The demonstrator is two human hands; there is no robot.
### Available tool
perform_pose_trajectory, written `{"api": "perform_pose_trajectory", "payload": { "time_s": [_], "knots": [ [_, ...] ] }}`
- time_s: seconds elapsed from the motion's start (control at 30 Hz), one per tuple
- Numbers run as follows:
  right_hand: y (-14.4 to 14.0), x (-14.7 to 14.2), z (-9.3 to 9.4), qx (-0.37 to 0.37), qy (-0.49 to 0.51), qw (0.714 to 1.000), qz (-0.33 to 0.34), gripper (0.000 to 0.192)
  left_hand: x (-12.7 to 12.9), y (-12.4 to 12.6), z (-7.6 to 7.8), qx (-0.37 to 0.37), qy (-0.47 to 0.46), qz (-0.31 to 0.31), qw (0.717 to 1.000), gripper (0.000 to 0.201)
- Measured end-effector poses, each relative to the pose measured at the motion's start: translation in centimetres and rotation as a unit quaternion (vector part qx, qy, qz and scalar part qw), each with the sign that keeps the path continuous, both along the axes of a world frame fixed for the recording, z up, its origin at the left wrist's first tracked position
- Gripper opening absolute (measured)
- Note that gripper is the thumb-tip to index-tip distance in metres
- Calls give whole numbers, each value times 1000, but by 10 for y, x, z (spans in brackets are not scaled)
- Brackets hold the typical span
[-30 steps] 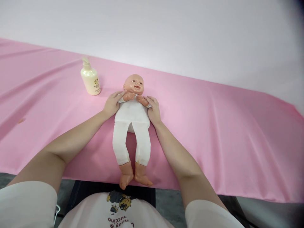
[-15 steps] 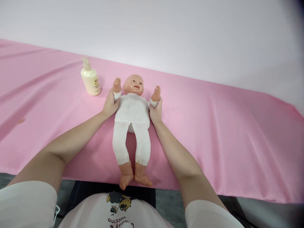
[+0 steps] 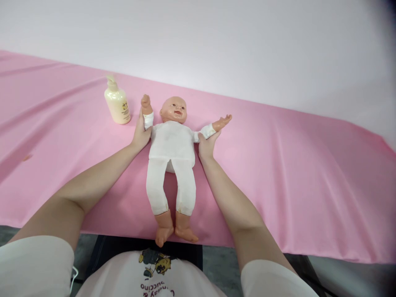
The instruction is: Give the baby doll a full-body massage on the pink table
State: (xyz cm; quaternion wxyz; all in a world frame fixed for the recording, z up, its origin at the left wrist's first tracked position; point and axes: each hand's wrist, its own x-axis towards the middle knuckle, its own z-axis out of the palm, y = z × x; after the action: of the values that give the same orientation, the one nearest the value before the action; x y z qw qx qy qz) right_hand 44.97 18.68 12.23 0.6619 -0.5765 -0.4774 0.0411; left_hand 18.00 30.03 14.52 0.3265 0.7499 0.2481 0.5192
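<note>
A baby doll [image 3: 172, 146] in a white suit lies on its back on the pink cloth, head away from me, bare feet at the near edge. My left hand [image 3: 141, 134] holds the doll's arm on the left side, which points up beside its head. My right hand [image 3: 206, 144] holds the doll's other arm, stretched out to the right. Both of the doll's arms are spread away from its chest.
A cream pump bottle [image 3: 117, 104] stands upright just left of the doll's head, close to my left hand. The pink cloth [image 3: 293, 165] covers the whole table, with folds on the right. A plain pale wall rises behind it.
The doll's arms were folded on its chest; my hands have drawn them apart, the left one up beside the head and the right one out sideways.
</note>
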Motion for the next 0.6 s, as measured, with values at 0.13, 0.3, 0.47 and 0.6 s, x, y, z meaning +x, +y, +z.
{"api": "perform_pose_trajectory", "payload": {
  "time_s": [0.13,0.3,0.47,0.6],
  "knots": [
    [-4,-4,4,-12,-55,998,39,68,2,-7,5,43,16,-7,999,66],
    [-6,-7,4,-34,-57,996,59,54,0,-1,-10,47,83,29,995,54],
    [-6,-8,3,-64,-138,986,63,47,0,-1,-13,57,174,47,982,60],
    [-4,-10,3,-105,-196,973,56,52,2,-5,-10,73,206,67,974,64]
  ]
}}
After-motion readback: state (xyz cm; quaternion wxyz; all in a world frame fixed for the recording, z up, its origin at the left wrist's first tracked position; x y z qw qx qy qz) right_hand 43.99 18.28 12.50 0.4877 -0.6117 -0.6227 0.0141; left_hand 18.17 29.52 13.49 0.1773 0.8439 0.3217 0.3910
